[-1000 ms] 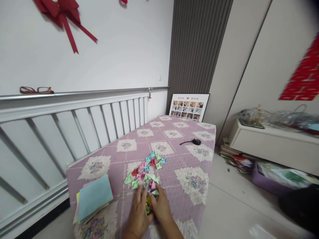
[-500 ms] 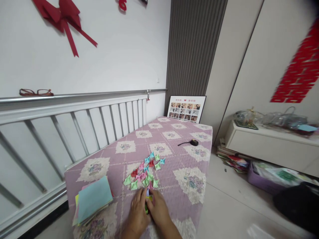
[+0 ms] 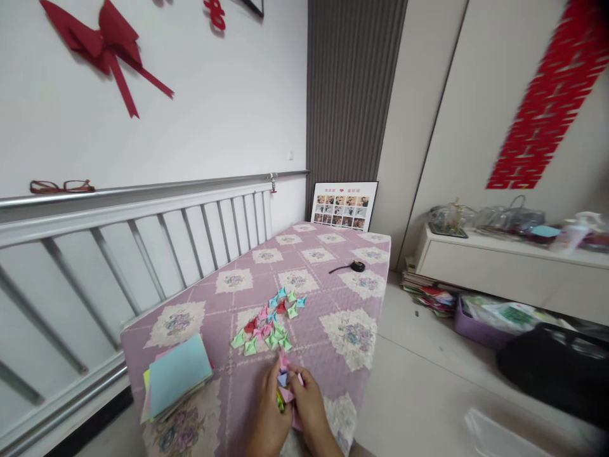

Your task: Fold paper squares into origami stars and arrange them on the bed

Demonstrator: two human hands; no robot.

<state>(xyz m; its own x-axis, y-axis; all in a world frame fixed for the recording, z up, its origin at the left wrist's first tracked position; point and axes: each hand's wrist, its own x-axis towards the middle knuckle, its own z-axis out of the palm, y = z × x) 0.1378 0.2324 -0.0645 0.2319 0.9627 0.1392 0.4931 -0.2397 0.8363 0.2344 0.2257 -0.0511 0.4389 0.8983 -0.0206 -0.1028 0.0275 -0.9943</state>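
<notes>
At the near part of the table, my left hand (image 3: 269, 403) is curled around the left side of several small folded paper pieces. My right hand (image 3: 310, 401) closes on them from the right, fingers bent over the top. Between the hands show a purple folded paper piece (image 3: 283, 379), a pink one (image 3: 287, 395) and a yellow-green one (image 3: 280, 401); whether they are joined is hidden by my fingers. Just beyond my fingertips lies a loose group of origami pieces (image 3: 272, 336) in green, pink, red and blue.
A stack of coloured paper sheets (image 3: 181, 374), light blue on top, lies at the left of the flowered tablecloth (image 3: 228, 374). A black tape measure (image 3: 358, 266) sits farther off. A white railing (image 3: 190, 238) borders the left side; a purple bin (image 3: 480, 327) stands right on the floor.
My view has turned slightly right. The hands have parted a little at the top, so more pink and purple paper shows between them.
</notes>
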